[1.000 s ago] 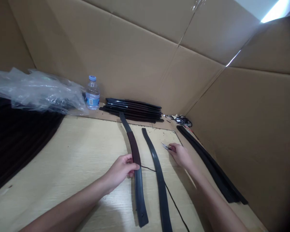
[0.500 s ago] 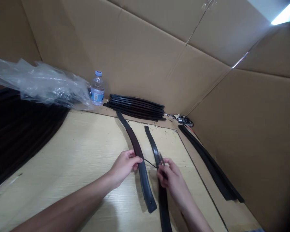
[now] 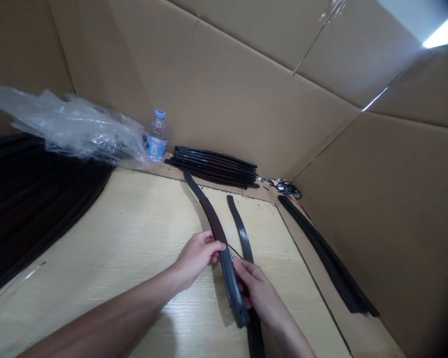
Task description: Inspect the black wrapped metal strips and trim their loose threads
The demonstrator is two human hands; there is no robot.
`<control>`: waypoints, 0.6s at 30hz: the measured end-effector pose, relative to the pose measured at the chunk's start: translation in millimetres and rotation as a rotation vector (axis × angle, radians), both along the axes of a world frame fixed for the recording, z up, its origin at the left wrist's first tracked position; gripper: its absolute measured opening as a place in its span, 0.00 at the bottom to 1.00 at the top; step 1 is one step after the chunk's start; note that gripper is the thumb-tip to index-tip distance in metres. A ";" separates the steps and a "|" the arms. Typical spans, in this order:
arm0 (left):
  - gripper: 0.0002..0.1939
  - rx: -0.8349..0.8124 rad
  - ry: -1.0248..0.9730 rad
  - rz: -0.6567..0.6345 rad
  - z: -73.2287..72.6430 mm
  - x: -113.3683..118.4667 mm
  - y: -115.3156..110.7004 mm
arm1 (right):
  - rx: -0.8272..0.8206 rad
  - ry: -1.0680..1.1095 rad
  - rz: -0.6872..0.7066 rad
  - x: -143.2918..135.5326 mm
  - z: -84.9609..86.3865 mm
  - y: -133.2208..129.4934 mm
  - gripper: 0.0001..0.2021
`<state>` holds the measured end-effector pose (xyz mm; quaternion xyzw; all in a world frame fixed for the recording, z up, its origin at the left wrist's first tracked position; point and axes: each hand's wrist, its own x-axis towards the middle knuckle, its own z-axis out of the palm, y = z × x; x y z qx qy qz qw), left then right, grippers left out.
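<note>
My left hand (image 3: 201, 251) pinches a long, curved black strip (image 3: 229, 278) near its middle, thumb on top, fingers at its left edge. Part of this strip carries a dark brown cover (image 3: 213, 219). A thin black cord (image 3: 234, 250) runs from the cover's lower end toward my right hand (image 3: 256, 286). That hand is closed right beside the strip, with a slim pointed tool mostly hidden in its fingers; a thin tip shows by the thumb. Under and beyond it, a second black strip (image 3: 242, 231) lies on the pale board, partly covered by my hand.
At the back lies a stack of black strips (image 3: 216, 166), beside a water bottle (image 3: 157, 139) and clear plastic bags (image 3: 93, 129). Dark material (image 3: 30, 199) fills the left. Tangled cords (image 3: 287, 189) and more strips (image 3: 328, 256) lie right. Cardboard walls (image 3: 224, 89) enclose the pale board (image 3: 115, 238).
My right hand has moved left and slightly down, up to the held strip, and the pointed tool has turned toward it. My left hand keeps its pinch. The whole view has shifted slightly.
</note>
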<state>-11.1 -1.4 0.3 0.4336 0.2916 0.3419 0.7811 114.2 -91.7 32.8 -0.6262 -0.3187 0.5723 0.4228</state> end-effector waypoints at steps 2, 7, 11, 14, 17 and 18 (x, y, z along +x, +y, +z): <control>0.04 -0.004 -0.005 -0.004 0.6 -0.1 -0.3 | 0.001 0.022 -0.012 -0.8 -3.4 1.5 0.20; 0.04 -0.018 -0.014 -0.008 2.6 -0.5 -0.1 | 0.028 0.065 -0.037 0.5 -9.7 2.7 0.19; 0.05 -0.033 -0.022 -0.011 3.1 -0.6 0.6 | 0.047 0.085 -0.037 1.8 -9.7 0.4 0.17; 0.05 -0.044 -0.029 -0.013 3.1 -0.9 0.1 | 0.056 0.086 -0.038 1.8 -8.1 -0.1 0.17; 0.05 -0.044 -0.034 -0.016 2.8 -1.0 -1.0 | 0.057 0.070 -0.043 1.4 -7.8 2.9 0.17; 0.05 -0.043 -0.035 -0.018 2.6 -0.9 -1.4 | 0.060 0.062 -0.045 1.3 -8.3 4.6 0.17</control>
